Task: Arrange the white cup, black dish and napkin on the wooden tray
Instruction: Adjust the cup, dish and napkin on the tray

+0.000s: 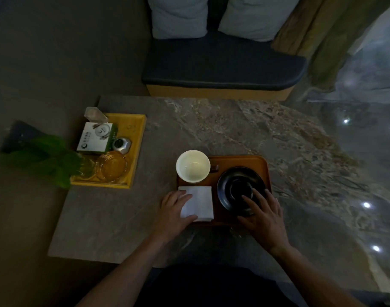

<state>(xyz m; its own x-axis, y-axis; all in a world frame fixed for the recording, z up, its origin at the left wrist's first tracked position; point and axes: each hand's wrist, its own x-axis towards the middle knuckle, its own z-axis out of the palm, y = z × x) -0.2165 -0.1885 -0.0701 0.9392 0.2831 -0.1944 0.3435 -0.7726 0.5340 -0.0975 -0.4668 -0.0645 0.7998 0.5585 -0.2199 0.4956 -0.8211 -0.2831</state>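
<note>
Left hand (175,212) spread flat on napkin (199,202), gripping nothing, right hand (262,214) open, fingertips resting on black dish (238,185), white cup (193,166) beyond left hand, all on wooden tray (240,161)

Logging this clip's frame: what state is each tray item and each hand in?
white cup: upright, empty, on the wooden tray's far-left corner.
black dish: on the tray, right side.
napkin: folded, flat, near-left.
left hand: fingers resting on the napkin.
right hand: fingertips touching the dish's near rim.
</note>
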